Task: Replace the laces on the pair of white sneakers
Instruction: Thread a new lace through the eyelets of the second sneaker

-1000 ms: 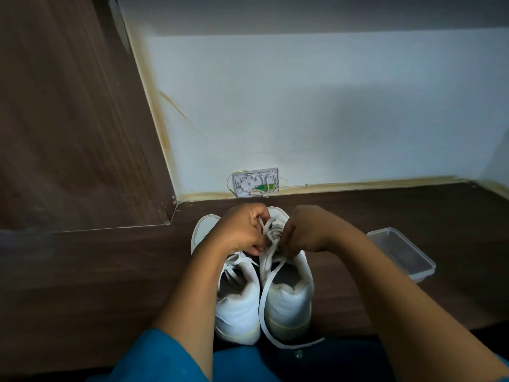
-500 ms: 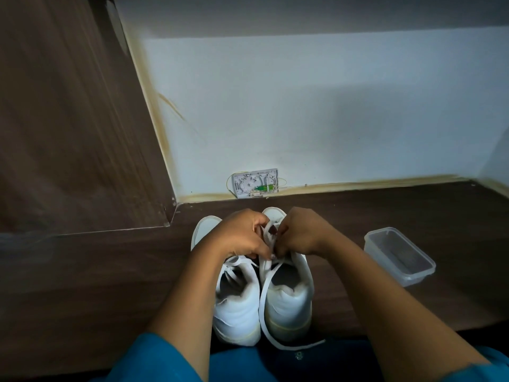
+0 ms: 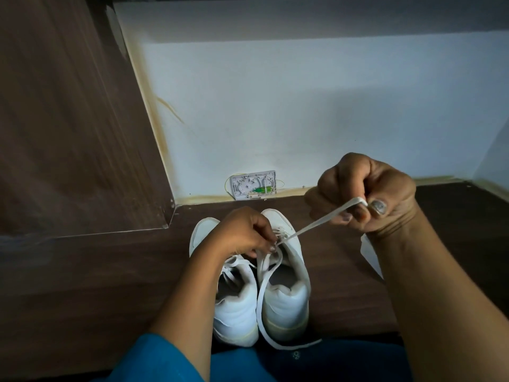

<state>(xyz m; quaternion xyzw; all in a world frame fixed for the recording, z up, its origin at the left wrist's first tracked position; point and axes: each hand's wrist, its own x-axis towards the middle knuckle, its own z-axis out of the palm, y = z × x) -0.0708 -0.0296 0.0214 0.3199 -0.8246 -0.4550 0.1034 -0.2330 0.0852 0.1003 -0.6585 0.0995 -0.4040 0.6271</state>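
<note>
Two white sneakers stand side by side on the dark wooden floor, heels toward me: the left sneaker (image 3: 234,307) and the right sneaker (image 3: 286,299). My left hand (image 3: 242,232) rests on the right sneaker's eyelet area and pinches its lace there. My right hand (image 3: 366,194) is raised up and to the right, gripping a taut stretch of the white lace (image 3: 316,221) that runs from the eyelets. The lace's other end loops down past the right heel onto the floor (image 3: 292,346).
A clear plastic container (image 3: 370,253) sits right of the sneakers, mostly hidden behind my right forearm. A white wall plate (image 3: 253,184) with green parts leans at the base of the white wall. A dark wooden panel (image 3: 68,119) rises at left.
My right hand has pulled away from the shoe, up and to the right, drawing a length of lace out taut. My left hand stayed on the right sneaker's eyelets.
</note>
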